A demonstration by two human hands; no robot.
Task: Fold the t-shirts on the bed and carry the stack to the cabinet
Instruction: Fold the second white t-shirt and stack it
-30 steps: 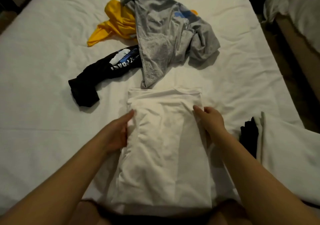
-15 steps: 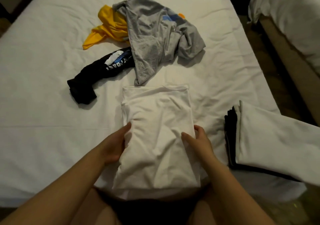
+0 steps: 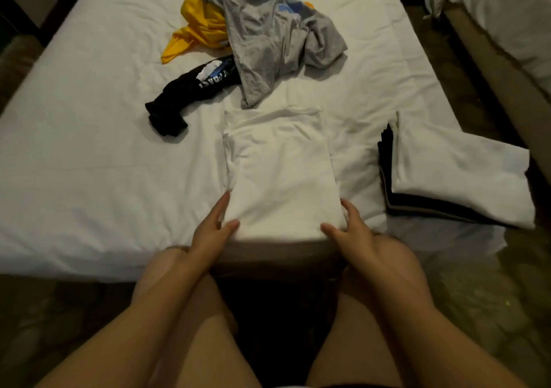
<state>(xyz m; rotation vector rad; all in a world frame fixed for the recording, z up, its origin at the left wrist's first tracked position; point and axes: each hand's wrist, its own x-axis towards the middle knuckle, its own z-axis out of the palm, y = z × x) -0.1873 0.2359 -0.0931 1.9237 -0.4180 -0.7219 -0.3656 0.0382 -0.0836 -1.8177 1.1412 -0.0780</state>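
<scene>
View: head, looking down over both bare forearms.
White shirt: folded into a long rectangle, lying flat on the near middle of the bed, with its near end at the mattress edge.
Long axis: running straight away from the person; far short end pointing at the loose pile, near short end pointing at the body.
Shirt fabric: plain soft white cloth with shallow creases; a folded-under layer showing as a ridge along the left side and the far end.
Left hand: at the near-left corner, thumb on top, fingers laid fairly straight along the left edge, cloth pinched between them.
Right hand: at the near-right corner, thumb on top, fingers curved over the right edge, gripping the cloth.
Near edge: blurred, so no telling whether lifted or flat.
Grey shirt: crumpled, heathered, with a blue print; one tail reaching down just beside the white shirt's far-left corner.
Yellow shirt: bunched and smooth, partly under the grey shirt on its left.
Black shirt: twisted into a rope shape with white and blue lettering, one end under the grey shirt, apart from the white shirt.
Stack: right of the white shirt and apart from it, at the bed's near-right corner; 1 white folded piece on top, dark folded layers showing beneath at the left and near edges.
Second bed: upper right, white bedding.
</scene>
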